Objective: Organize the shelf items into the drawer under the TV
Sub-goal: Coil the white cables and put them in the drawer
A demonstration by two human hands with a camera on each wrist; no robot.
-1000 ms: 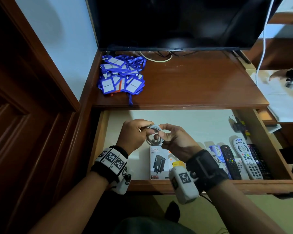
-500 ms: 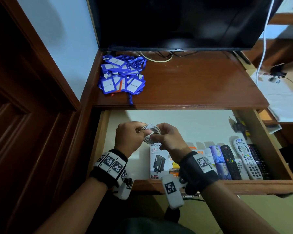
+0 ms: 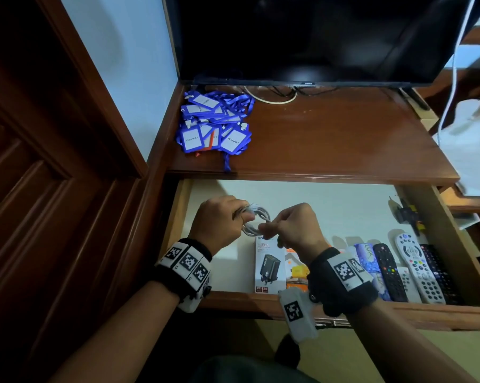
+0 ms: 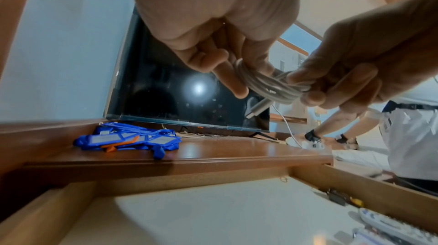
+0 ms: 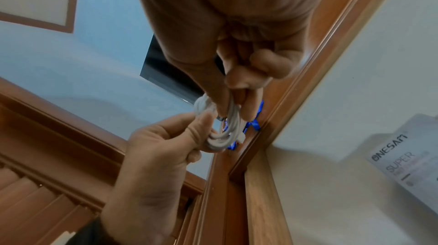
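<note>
Above the open drawer point(image 3: 459, 244), toward its near left, a coiled white cable point(image 3: 256, 221) is held between both hands, clear of the drawer floor. The left hand point(image 3: 219, 221) is curled round the left side of the coil, thumb and fingers closed on the bunched loops; the right hand point(image 3: 294, 228) pinches the right side, fingertips point(image 4: 296, 78) pressed on the strands. In the left wrist view a plug end point(image 4: 257, 108) is seen hanging free below the coil, not yet tucked in. Step judged in hand: the cable is being wound or tidied into a bundle before being laid down. Further right in the drawer, two boxes point(image 3: 270, 268) and a row of remotes point(image 3: 415, 269) are lined up against the near wall, with a dark clip-like item point(image 3: 406, 212) at the far right. On the shelf point(image 3: 343, 139) under the TV point(image 3: 302, 37), a pile of blue badge holders point(image 3: 215, 125) is left at the far left, well apart from the hands; a thin cord point(image 3: 272, 99) at the TV foot is also noted. Next move, as judged: the loose end to be secured round the coil, the bundle to be set on the bare drawer floor left of the boxes, without the loops springing apart on release. The badge holders would then be fetched.
</note>
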